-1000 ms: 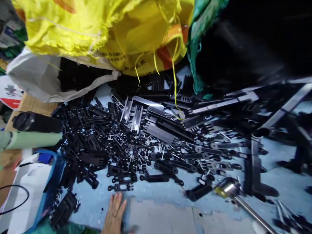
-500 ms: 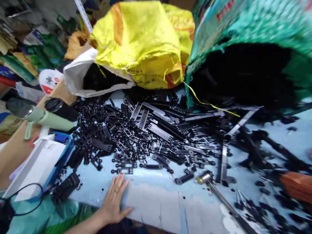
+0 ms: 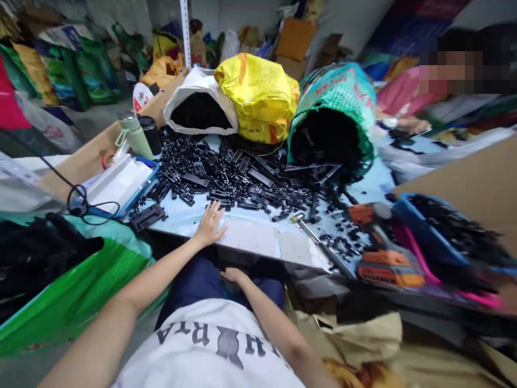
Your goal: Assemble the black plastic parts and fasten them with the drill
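Note:
My left hand (image 3: 210,225) lies flat near the front edge of the blue-topped table (image 3: 181,221), fingers spread, holding nothing. Its fingertips come close to a wide heap of small black parts (image 3: 194,167), flat slotted strips and clips among them. My right hand (image 3: 234,276) is down at my lap, below the table edge. Its fingers are mostly hidden, so I cannot make out their pose. To the right of the left hand, a hammer (image 3: 317,240) rests at a slant on the table, beside loose black bits (image 3: 343,237).
Behind the heap stand a white sack (image 3: 202,81), a yellow sack (image 3: 258,91) and a green sack (image 3: 335,91). An orange-black power tool (image 3: 390,269) and a blue bin of black parts (image 3: 436,237) lie right. Bottles (image 3: 137,137) stand left. A co-worker's hand (image 3: 414,125) shows far right.
The view has pulled back and tilted, bringing my lap, my right hand and a co-worker into sight. My left hand stays flat at the table edge.

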Demonstrator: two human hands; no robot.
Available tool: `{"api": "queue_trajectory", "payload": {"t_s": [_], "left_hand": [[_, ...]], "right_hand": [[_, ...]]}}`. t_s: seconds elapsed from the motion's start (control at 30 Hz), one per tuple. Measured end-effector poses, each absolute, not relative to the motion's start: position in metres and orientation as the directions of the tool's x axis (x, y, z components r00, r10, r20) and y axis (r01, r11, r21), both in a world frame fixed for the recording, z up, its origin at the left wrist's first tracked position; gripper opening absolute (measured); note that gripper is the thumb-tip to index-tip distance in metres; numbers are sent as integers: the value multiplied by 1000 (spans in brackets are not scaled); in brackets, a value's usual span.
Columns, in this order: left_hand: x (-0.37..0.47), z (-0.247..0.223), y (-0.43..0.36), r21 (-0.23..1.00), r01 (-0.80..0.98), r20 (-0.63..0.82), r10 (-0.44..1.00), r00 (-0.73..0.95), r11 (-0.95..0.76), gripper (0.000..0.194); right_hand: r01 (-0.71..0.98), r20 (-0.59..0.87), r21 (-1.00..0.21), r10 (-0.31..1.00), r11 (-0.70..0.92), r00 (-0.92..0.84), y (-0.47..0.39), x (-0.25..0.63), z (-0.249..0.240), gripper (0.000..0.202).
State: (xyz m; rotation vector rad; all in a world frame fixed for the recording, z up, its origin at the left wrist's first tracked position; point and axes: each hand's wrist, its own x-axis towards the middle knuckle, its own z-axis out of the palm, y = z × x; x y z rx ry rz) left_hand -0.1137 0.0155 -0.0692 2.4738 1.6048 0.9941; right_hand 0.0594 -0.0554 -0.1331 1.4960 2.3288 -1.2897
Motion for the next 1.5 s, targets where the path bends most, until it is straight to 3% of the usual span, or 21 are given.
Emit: {"api": "queue_trajectory", "payload": {"t_s": [0.17, 0.3, 0.43, 0.6, 0.9, 1.03, 1.17, 1.3, 1.4, 1.5], "left_hand": [[-146, -70, -8, 462, 844, 522, 853, -12, -271, 47], [-199, -77, -36, 527, 847, 512, 821, -251, -70, 40], [-237, -86, -66, 574, 819, 483, 808, -338, -1, 32], [-232, -82, -79, 561, 828, 468, 828, -309, -8, 31], [-202, -51, -3, 485, 874, 370, 911, -183, -22, 38], [-209, -48, 33, 444, 896, 314, 934, -171, 16, 46], [-217, -47, 52, 378, 925, 281, 949, -146, 30, 39], [-218, -49, 60, 291, 957, 265, 959, -100, 19, 38], [-216, -54, 64, 185, 982, 293, 956, -26, -30, 39], [-212, -58, 65, 197, 976, 333, 943, 27, -98, 32]], "right_hand": [[782, -440, -592, 735, 194, -516, -88, 100, -103, 28], [724, -273, -668, 847, 174, -456, -107, 134, -71, 35], [664, -98, -729, 935, 165, -340, -120, 142, -45, 35], [616, 58, -749, 950, 245, -307, -131, 124, -28, 35], [583, 108, -720, 890, 377, -442, -94, 93, -14, 28], [620, 151, -612, 842, 491, -517, -19, 50, 0, 25], [671, 200, -372, 761, 641, -617, 71, -27, 10, 26], [714, 202, -186, 737, 675, -645, 141, -98, 9, 31], [706, 193, -182, 729, 685, -657, 171, -126, 4, 23], [689, 192, -208, 720, 694, -667, 186, -130, 2, 22]]}}
